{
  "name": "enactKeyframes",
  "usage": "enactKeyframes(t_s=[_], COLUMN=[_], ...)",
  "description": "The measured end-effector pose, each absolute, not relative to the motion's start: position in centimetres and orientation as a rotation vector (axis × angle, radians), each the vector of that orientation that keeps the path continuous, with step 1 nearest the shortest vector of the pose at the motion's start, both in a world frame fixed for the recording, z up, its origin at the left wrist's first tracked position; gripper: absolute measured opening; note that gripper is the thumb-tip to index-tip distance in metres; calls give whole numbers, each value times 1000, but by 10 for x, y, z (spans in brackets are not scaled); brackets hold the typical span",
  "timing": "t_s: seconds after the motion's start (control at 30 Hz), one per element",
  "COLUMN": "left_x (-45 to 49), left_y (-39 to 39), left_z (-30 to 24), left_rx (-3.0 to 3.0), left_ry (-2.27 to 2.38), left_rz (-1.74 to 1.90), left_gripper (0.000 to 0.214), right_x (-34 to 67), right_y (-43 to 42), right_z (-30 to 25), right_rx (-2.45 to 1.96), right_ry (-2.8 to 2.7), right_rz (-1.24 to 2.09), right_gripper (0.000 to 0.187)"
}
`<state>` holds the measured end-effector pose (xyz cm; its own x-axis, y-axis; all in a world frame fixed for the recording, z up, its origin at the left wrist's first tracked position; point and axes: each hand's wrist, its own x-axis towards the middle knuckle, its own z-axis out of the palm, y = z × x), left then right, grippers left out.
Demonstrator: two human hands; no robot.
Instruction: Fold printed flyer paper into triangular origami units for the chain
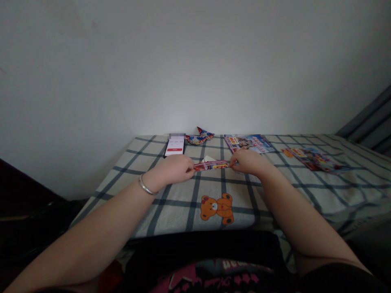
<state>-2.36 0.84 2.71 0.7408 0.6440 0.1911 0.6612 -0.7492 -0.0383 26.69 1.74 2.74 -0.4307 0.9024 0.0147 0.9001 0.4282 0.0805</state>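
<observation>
A narrow folded strip of colourful printed paper [210,165], mostly red with some yellow, stretches between my two hands just above the checked cloth. My left hand [177,169], with a silver bangle at the wrist, pinches its left end. At the right end, the fingers of my right hand [249,162] are closed on the same paper. A small pale corner of paper sticks up behind the strip. Beyond my right hand lies a printed leaflet [250,143], partly hidden by that hand.
A phone [175,146] with a lit screen lies beyond my left hand. Beside it rests a folded shape of blue and red printed paper [200,137]. Another printed leaflet [316,159] lies to the right. The checked cloth [146,219] covers the table, which meets a wall [195,65] behind.
</observation>
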Motion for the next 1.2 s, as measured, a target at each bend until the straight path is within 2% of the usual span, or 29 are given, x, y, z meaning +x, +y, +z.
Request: enactKeyframes(t_s=[0.2, 0.47, 0.73, 0.93, 1.2], left_x=[-19, -14, -12, -11, -14], left_y=[8, 11, 16, 22, 27], left_z=[18, 8, -7, -13, -14], left_rx=[-2707, -2675, -2748, -2856, -2929], left_ry=[-1106, -1146, -1146, -1163, -1034], left_rz=[-258, -345, -525, -596, -870], left_gripper=[36, 20, 45, 47, 45], right_x=[258, 247, 241, 241, 240], right_y=[18, 22, 20, 20, 17], right_z=[23, 9, 4, 2, 3], right_rx=[1861, 1605, 1428, 1473, 1589], right_ry=[2592, 2929, 3092, 3078, 3049], right_rz=[202, -27, -138, -155, -156], right_gripper=[29, 32, 29, 28, 24])
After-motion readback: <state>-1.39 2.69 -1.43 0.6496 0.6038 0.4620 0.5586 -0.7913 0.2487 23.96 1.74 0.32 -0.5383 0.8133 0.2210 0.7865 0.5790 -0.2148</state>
